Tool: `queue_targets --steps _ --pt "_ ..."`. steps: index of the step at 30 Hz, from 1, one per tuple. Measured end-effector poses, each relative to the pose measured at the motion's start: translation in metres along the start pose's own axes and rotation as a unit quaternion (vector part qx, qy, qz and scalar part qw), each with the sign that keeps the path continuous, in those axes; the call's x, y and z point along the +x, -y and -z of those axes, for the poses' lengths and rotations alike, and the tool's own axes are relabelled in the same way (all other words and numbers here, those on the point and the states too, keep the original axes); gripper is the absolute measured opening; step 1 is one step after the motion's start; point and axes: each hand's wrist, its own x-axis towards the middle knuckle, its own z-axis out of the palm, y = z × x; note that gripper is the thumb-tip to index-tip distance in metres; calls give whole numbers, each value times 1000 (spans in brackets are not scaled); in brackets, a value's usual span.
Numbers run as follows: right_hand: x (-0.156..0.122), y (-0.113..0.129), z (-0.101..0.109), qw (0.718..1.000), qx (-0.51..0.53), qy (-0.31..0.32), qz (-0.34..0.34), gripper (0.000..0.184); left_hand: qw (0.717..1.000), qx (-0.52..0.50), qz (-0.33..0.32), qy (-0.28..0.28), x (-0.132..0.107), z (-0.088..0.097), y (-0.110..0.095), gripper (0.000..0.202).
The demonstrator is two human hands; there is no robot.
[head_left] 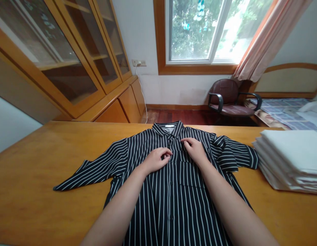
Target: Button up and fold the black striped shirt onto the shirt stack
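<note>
A black shirt with white stripes [158, 201] lies front up on the table, its collar [168, 129] at the far edge. Buttons run down its middle, and a chest pocket [191, 174] is on the right side. Just left of the button line, my left hand [157, 160] is over the upper chest, fingers loosely curled in with nothing seen in them. My right hand [195, 149] is over the chest right of the line, below the collar, with bent fingers close together and nothing seen in them. The left sleeve reaches outward; the right sleeve [232, 152] is bunched and folded.
A stack of folded white cloth or paper [291, 153] stands on the wooden table [45, 164] at the right, touching the sleeve end. Beyond the table are a glass-doored cabinet [94, 92], an armchair [227, 95], a bed [288, 109] and a window [191, 30].
</note>
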Motion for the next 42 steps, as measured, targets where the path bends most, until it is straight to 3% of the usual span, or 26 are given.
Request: queue_targets --steps 8,19,25,33,42 --pt "1 2 -3 999 33 12 5 26 999 -25 0 36 -2 1 -4 32" --pt "0 1 -3 998 65 14 -2 26 994 -100 26 23 -2 0 -5 37" --pt "1 3 -2 998 57 20 5 25 996 -92 7 -2 -3 -1 -8 35" --pt "1 1 -2 998 48 28 5 25 995 -85 14 57 -5 -2 -8 41" --pt "2 3 -2 999 42 31 9 26 998 -24 1 58 -6 -2 -12 51"
